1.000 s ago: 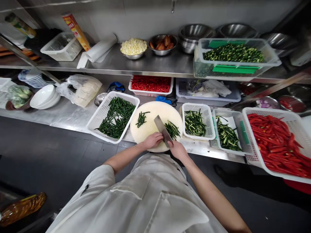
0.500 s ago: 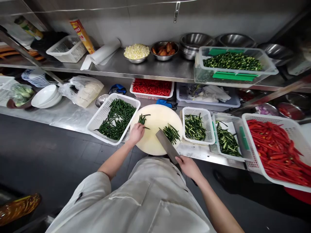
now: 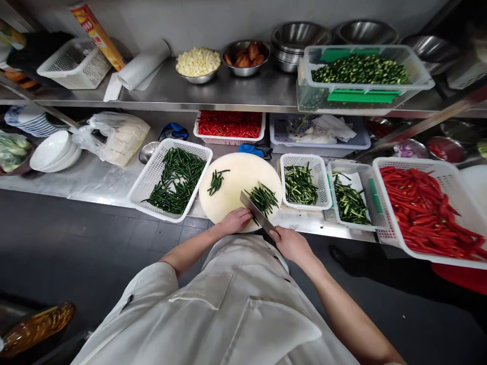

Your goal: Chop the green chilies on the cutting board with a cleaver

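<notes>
My right hand (image 3: pixel 292 244) grips the handle of a cleaver (image 3: pixel 258 213), whose blade slants up and left over a round cutting board (image 3: pixel 228 200). My left hand (image 3: pixel 236 220) is at the board's near edge, beside the blade. Its fingers are pressed together, and whatever they hold is hidden. Right of the blade lies a pile of cut green chilies (image 3: pixel 265 198). A smaller bunch of green chilies (image 3: pixel 216 183) rests at the board's left. Whole-looking green chilies fill a white basket (image 3: pixel 136 195) on the left.
To the board's right stand a small white basket (image 3: pixel 326 195) and a clear tub (image 3: pixel 375 223) of cut green strips. Further right is a large basket (image 3: pixel 403 242) of red chilies. A steel shelf (image 3: pixel 228 101) with bowls and a clear box (image 3: pixel 365 104) runs above the counter.
My left hand has left the small bunch of chilies and moved right to the cleaver. That bunch now lies loose on the board. The view has shifted slightly; my right hand keeps its grip.
</notes>
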Available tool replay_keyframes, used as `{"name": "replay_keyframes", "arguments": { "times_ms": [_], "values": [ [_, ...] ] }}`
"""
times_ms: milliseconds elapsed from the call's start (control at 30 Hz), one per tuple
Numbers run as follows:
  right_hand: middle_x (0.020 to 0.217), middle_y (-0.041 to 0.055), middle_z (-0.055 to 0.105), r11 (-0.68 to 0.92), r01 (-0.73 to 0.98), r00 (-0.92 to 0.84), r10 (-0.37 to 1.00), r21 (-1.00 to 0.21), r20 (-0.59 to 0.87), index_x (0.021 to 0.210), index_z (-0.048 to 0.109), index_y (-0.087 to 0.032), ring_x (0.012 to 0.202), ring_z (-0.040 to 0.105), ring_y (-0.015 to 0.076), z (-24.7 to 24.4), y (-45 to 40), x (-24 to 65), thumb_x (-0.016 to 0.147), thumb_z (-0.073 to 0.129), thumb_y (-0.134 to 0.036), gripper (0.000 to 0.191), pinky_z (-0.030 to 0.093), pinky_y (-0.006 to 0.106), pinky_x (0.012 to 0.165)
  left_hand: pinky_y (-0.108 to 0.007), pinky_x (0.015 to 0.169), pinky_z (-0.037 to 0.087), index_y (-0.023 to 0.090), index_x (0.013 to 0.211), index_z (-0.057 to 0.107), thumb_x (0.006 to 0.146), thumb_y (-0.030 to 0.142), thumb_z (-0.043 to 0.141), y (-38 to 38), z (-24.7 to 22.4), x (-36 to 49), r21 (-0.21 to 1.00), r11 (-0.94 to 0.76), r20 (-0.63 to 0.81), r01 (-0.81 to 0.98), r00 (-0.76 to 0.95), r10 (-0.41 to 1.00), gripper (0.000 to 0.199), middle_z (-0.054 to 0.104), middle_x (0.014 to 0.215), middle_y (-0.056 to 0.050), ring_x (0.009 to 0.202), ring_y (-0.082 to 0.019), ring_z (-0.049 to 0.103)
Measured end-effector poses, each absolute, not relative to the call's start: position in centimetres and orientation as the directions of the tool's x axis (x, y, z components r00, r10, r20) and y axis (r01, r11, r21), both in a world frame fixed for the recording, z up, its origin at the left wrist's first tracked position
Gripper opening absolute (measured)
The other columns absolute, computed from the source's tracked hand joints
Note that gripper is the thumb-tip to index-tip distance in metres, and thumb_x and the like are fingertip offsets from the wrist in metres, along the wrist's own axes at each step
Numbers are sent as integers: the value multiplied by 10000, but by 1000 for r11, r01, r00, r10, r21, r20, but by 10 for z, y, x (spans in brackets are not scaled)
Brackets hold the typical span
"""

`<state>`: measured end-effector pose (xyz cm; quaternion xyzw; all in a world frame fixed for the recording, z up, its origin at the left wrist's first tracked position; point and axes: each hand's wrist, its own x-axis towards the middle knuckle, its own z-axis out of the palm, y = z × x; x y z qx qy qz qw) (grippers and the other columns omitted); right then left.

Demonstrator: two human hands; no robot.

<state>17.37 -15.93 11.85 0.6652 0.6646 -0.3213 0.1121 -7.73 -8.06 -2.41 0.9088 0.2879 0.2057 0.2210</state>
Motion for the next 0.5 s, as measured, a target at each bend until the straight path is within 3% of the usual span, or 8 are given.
{"name": "replay_keyframes", "arguments": {
  "times_ms": [333,500],
  "values": [
    [1016,123,786,-64,943,-145,803,-326,-578,1059,706,-207,968,729,278,110,-163,184,1114,384,-391,375,365,310,736,-415,1006,596,189,1272,662,1073,224,427,-84,-25,-73,536,-701,205,471,733,649,309,696,1214,-131,1125,-235,664],
    [1088,157,784,-110,940,-81,847,-323,-525,1164,686,-169,1019,729,277,87,-132,144,1133,365,-378,385,397,312,790,-406,966,596,181,1204,679,1040,197,473,-86,-31,-72,536,-710,211,456,743,636,264,695,1153,-128,1076,-240,661]
  ]
}}
